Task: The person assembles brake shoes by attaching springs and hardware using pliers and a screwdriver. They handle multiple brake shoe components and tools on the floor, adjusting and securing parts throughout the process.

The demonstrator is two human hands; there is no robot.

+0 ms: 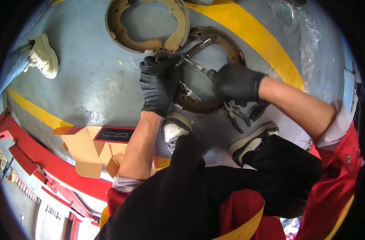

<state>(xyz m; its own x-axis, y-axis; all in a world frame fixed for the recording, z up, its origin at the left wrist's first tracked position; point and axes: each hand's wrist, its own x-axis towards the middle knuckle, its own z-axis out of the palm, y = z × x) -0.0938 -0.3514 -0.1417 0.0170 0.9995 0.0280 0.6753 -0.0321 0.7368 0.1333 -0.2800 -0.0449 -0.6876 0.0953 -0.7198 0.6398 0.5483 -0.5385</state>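
My left hand (156, 86), in a black glove, is closed around the lower end of a metal rod with a coil spring (194, 50). Its fingertips and the rod's gripped end are partly hidden. In my right hand (240, 85), also black-gloved, is a pliers-like metal tool (199, 68); its tip touches or nearly touches the rod beside my left fingers. Beneath both hands lies a curved brown brake shoe assembly (235, 50) on the floor. A small metal lever piece (189, 93) shows inside its curve.
Another pair of brake shoes (178, 24) lies at the far side. Pliers (235, 118) and a black handle (257, 113) rest near my shoes. An opened cardboard box (84, 148) is at left by a red frame (58, 168). Another person's shoe (44, 56) stands far left; clear plastic (304, 40) lies right.
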